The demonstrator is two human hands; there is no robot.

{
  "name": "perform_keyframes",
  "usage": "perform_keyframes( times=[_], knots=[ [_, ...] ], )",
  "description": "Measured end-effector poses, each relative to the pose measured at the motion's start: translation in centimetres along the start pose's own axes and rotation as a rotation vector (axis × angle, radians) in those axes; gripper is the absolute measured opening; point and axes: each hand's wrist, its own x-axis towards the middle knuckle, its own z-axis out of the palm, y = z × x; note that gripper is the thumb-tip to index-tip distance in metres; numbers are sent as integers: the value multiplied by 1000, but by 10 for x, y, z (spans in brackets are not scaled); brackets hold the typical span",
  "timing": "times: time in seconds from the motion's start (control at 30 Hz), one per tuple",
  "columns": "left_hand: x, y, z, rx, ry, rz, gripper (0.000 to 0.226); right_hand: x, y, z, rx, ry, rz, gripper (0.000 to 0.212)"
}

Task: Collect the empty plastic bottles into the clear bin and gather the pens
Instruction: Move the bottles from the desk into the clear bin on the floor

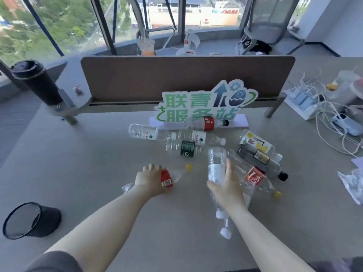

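Note:
Several empty plastic bottles lie scattered on the grey desk point(78, 173). My left hand point(149, 178) grips a clear bottle with a red label point(167, 178) that lies on the desk, its yellow cap point(188, 167) pointing away. My right hand point(228, 186) holds a clear bottle with a white label point(216, 165), raised upside down, with more clear bottles under my wrist point(225, 230). Beyond lie a green-labelled bottle point(187, 148), white-labelled water bottles point(146, 132), a red-labelled bottle point(208, 123), a lemon-print bottle point(255, 143) and a dark bottle point(261, 160). No clear bin or pens are in view.
A black mesh basket point(29, 220) lies tipped at the front left. A green sign point(202, 105) stands before the brown desk divider point(186, 75). Chargers and white cables point(324, 114) crowd the right side, with crumpled plastic point(353, 183) at the edge. A black tumbler point(37, 81) is clamped at the left.

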Motion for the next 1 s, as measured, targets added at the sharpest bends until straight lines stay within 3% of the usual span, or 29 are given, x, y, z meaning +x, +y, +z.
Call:
perform_keyframes(
  times=[0.1,0.3,0.6,0.77,0.87,1.0],
  knots=[
    [-37,-15,3,-184,36,-148,75,0,-22,8,11,-44,-98,95],
    [-124,-55,-1,-442,285,-427,60,-14,-77,45,85,-211,-341,92],
    [-306,-120,52,-840,525,-1028,46,-125,-133,145,99,-694,-713,90],
    [-393,-155,112,-999,529,-1353,59,-205,-139,190,-39,-922,-919,90],
    [-423,-180,149,-1066,517,-1439,65,-244,-139,218,-140,-1009,-972,91],
    [-449,-224,193,-1202,487,-1430,75,-289,-139,260,-258,-1047,-950,93]
  ],
)
